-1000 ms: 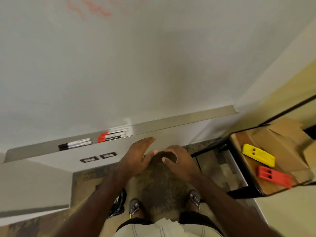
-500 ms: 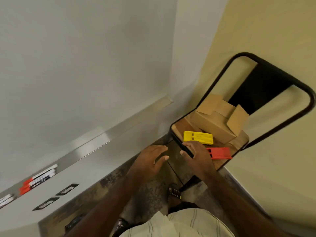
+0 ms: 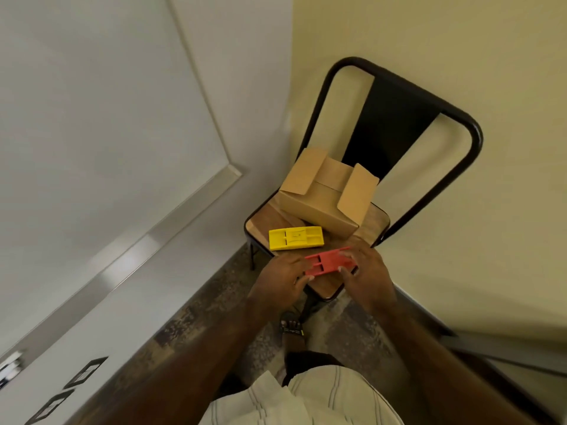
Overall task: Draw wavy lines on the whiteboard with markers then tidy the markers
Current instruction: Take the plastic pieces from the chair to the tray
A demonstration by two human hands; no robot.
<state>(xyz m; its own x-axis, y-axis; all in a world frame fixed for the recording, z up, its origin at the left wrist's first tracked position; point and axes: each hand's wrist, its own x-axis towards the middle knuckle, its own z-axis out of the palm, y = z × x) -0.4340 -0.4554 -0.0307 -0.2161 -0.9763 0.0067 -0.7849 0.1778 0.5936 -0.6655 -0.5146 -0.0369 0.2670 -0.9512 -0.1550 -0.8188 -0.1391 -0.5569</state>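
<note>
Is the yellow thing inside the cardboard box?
No, the yellow holder lies on the chair seat in front of the cardboard box, not inside it.

- Looks like an office or meeting/class room, corner spot.
- Whiteboard (image 3: 92,102) fills the upper left of the frame, with a metal marker tray (image 3: 129,256) along its lower edge.
- Wall outlets (image 3: 86,371) at lower left, below the tray.
- Plain cream wall (image 3: 460,41) at upper right.
- Dark mottled carpet floor (image 3: 214,305) at lower centre.
- Black metal chair (image 3: 472,130) with wooden seat at centre right, carrying a cardboard box (image 3: 319,204).
</note>
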